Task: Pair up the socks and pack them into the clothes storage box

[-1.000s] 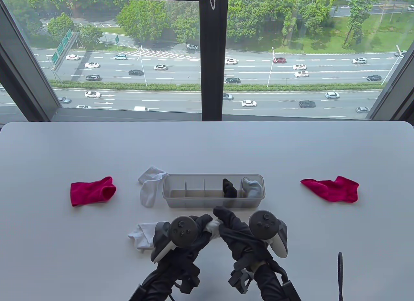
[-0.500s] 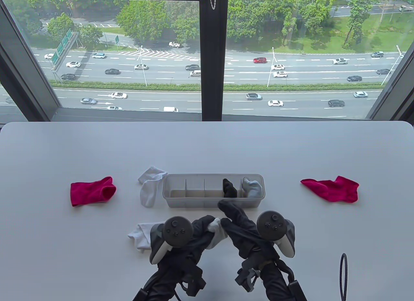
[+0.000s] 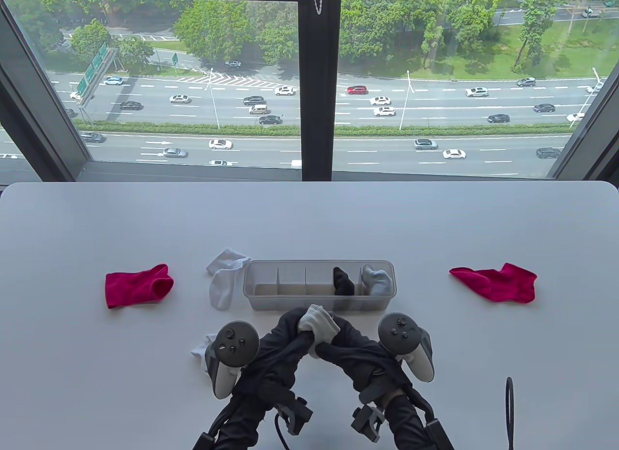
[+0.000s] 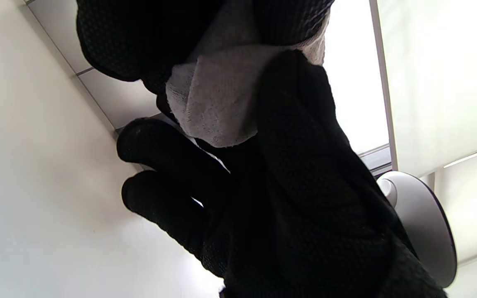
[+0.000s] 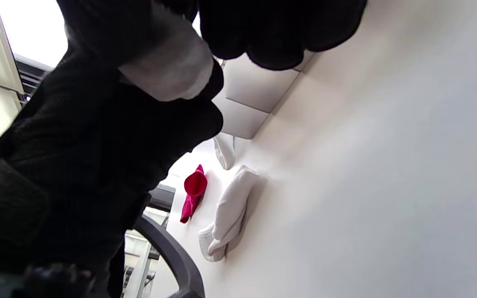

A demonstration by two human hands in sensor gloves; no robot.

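The white bench (image 3: pixel 309 217) stretched below a wide window, carrying everything else. Near its middle sat the clear storage box (image 3: pixel 319 285), a long tray split by dividers; a black sock bundle (image 3: pixel 342 280) filled one compartment toward the right and a grey sock bundle (image 3: pixel 377 279) filled the rightmost one, while the remaining compartments looked bare. Just in front of the box, the left hand (image 3: pixel 283 336) and right hand (image 3: pixel 348 351) met, both with fingers curled round a bunched white sock (image 3: pixel 318 325) held off the bench between them. A second white sock (image 3: pixel 223 280) lay just left of the box, and a third white sock (image 3: pixel 204 351) lay nearer the person, partly hidden under the left tracker. One red sock (image 3: pixel 138 285) rested well out to the left, another red sock (image 3: pixel 495 283) well out to the right.
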